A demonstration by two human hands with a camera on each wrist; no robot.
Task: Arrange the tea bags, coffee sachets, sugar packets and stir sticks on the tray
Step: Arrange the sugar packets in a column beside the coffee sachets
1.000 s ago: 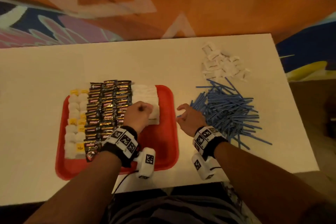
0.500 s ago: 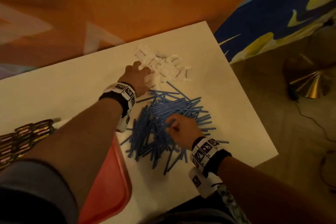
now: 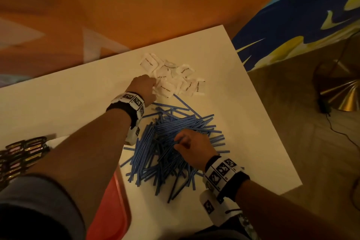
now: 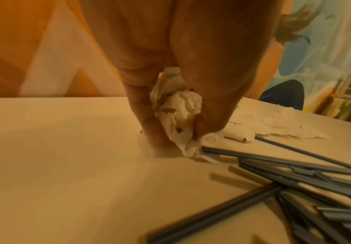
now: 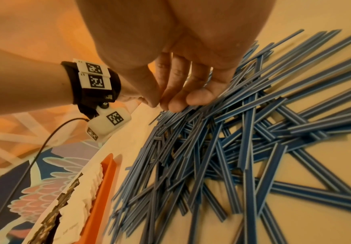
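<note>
Red plastic of the tray point(image 3: 116, 210) is seen nearest, at the tabletop's near edge under the left forearm, with rows of dark coffee sachets point(image 3: 21, 154) and white packets lined up on it. Just beyond its right rim, a loose heap of blue stir sticks point(image 3: 165, 142) is spread over the white tabletop point(image 3: 58, 107) toward the right edge. The right hand point(image 3: 194, 148) is laid on top of this heap, its fingers point(image 5: 178, 97) curled and bunched together with the tips pressed onto several sticks; whether any stick is actually pinched cannot be told. Farther off, near the far right corner, a pile of white sugar packets point(image 3: 175, 78) marked "brown sugar" is scattered, touching the far end of the stick heap. At the pile's left side, crumpled packets are pinched between the thumb and fingers of the left hand point(image 3: 144, 87), with the fingertips point(image 4: 149, 132) pressed down against the tabletop.
</note>
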